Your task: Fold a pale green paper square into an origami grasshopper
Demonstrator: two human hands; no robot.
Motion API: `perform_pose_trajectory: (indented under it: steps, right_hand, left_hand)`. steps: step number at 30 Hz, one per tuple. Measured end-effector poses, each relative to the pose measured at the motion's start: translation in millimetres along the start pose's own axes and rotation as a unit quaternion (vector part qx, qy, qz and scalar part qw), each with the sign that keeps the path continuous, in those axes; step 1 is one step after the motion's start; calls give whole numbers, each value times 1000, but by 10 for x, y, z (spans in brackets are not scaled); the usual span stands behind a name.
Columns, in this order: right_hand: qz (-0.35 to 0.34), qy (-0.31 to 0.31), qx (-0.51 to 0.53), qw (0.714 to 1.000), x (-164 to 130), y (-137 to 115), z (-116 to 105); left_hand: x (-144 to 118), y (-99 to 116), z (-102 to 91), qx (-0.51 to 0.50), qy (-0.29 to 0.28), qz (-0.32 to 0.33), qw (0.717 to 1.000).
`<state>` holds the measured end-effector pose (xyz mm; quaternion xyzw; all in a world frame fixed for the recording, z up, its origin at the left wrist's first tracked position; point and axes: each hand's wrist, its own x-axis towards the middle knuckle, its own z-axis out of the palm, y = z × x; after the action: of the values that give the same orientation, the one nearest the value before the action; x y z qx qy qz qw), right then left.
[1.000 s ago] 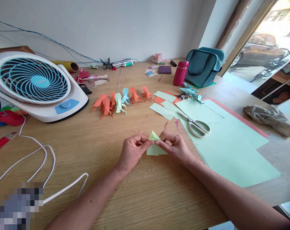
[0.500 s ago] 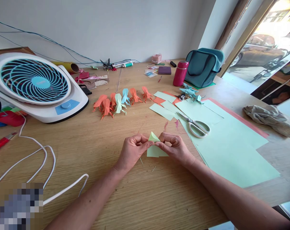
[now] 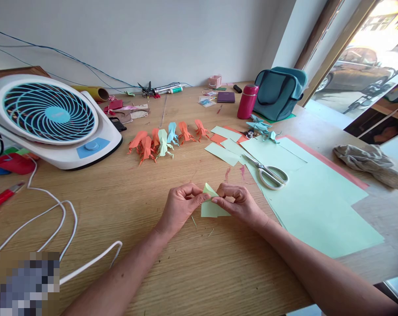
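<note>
Nearest the camera, both forearms reach in over the wooden counter point(image 3: 192, 272) and meet on a small piece of pale green folded paper point(image 3: 212, 210). The left hand point(image 3: 181, 206) is closed in a pinch on the paper's left edge, thumb and forefinger pressed together on it. The right hand point(image 3: 240, 202) is likewise narrowed to a pinch on the paper's right side, close to where a raised flap stands up. The lower part of the paper lies flat on the counter; the upper flap lifts between the two pinches.

The paper looks thin and very light, stiff enough to keep a crease but easily crumpled or torn at the folds, so fingertip holds at the edges and corners, beside the creases, suit it best; a grip across the middle would likely flatten the flap.

Just right of the folded paper lie large pale green sheets point(image 3: 313, 206), with scissors point(image 3: 267, 171) resting on them. Left of it, a white cable point(image 3: 54, 219) loops over the counter. Beyond the paper stands a row of small folded paper figures point(image 3: 162, 140) in orange, green and blue, and to their left a white and blue fan point(image 3: 50, 120). Far right of the paper lies a crumpled cloth point(image 3: 370, 162). Farthest back, right of the figures, stand a red flask point(image 3: 247, 101) and a teal bag point(image 3: 279, 92).
</note>
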<state>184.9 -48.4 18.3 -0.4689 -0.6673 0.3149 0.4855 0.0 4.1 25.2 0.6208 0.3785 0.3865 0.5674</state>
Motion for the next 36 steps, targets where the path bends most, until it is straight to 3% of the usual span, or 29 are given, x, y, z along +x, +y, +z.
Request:
perform_pose_trajectory:
  steps: [29, 36]
  right_hand:
    - [-27, -49, 10, 998, -52, 73, 22]
    - [-24, -59, 12, 998, -45, 59, 30]
  left_hand:
    - [19, 78, -71, -36, 11, 0, 999]
    - [8, 135, -27, -84, 26, -48, 995]
